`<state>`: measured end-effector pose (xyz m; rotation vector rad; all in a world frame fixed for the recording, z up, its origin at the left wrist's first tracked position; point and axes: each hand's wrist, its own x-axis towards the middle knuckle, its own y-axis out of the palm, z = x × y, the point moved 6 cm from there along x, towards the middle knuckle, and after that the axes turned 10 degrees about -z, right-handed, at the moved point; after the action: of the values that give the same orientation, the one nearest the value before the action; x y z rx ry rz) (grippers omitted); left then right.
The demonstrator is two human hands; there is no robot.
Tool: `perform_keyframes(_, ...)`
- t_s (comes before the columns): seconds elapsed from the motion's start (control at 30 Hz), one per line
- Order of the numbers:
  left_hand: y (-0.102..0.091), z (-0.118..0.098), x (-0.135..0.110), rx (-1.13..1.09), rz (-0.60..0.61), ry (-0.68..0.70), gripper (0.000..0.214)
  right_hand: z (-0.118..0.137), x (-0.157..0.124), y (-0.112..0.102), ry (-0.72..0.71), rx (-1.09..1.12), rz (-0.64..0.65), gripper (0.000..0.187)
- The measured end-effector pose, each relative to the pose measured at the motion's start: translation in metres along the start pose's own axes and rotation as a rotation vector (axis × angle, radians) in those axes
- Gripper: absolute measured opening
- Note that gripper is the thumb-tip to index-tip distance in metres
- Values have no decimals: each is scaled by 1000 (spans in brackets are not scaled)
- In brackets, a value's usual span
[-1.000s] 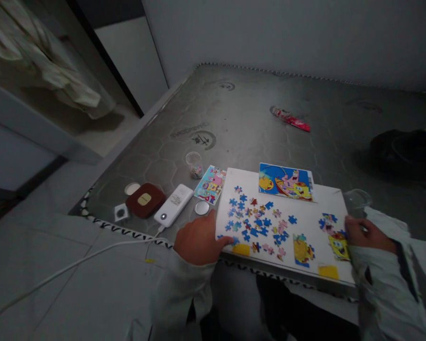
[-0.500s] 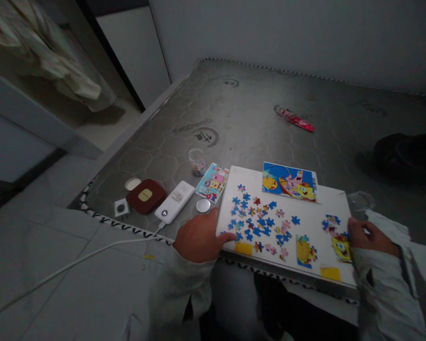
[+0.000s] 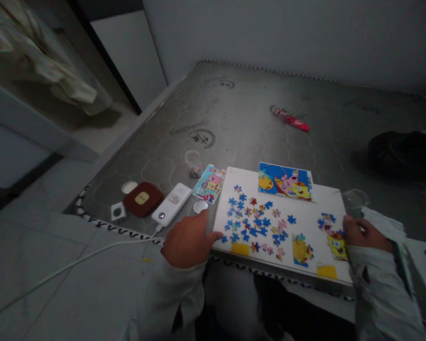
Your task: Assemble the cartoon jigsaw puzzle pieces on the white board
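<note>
The left hand (image 3: 186,241) is at the near left corner of a white board (image 3: 307,215), its thumb spread away from the forefinger and the thumb tip at the board's edge; its fingers are open. The right hand (image 3: 367,235) is at the board's right edge with its fingers curled in; whether they grip anything cannot be told. The board lies flat along the near edge of a grey mattress (image 3: 234,128). Loose puzzle pieces (image 3: 257,222), mostly blue and pink, are scattered over its left and middle portion. A joined yellow-and-blue section (image 3: 300,249) lies right of these, near the front edge; a second joined section (image 3: 337,247) lies just beside the right hand. Two yellow patches (image 3: 327,272) mark the front edge. A picture card (image 3: 285,182) rests across the board's far edge, and a second card (image 3: 209,183) lies beside its left edge. Near the latter stand a clear cup (image 3: 193,161) containing small pieces, a round lid (image 3: 200,206), a white power bank (image 3: 172,203) with cable attached, and a brown case (image 3: 143,199). A red wrapper (image 3: 294,121) lies well apart, farther back.
</note>
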<state>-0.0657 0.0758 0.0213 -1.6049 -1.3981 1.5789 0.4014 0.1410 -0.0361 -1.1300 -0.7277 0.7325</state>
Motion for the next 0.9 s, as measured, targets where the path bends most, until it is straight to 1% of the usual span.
perform_keyframes(0.1, -7, 2, -5, -14, -21, -25, 42, -2, -1, 0, 128, -10, 46, 41)
perform_keyframes(0.17, -10, 1, -8, -45, -17, -16, 32, 1, -1, -1, 143, -31, 61, 41)
perform_keyframes(0.27, -13, -3, -12, -96, -16, 27, 20, 5, -4, -2, 131, -45, 83, 42)
perform_keyframes(0.37, -14, -8, -12, -109, -37, 66, 23, 7, -9, -4, 126, -1, 43, 42)
perform_keyframes(0.43, -14, -10, -12, -94, -37, 68, 26, 9, -14, -7, 130, 37, -8, 41)
perform_keyframes(0.5, -12, -10, -12, -84, -22, 57, 26, 11, -18, -8, 129, 60, -32, 40)
perform_keyframes(0.63, -10, -12, -11, -85, -15, 35, 26, 14, -20, -7, 107, 56, -10, 41)
perform_keyframes(0.9, -8, -16, -7, -122, -16, 66, 20, 15, -19, -8, 89, 38, 13, 40)
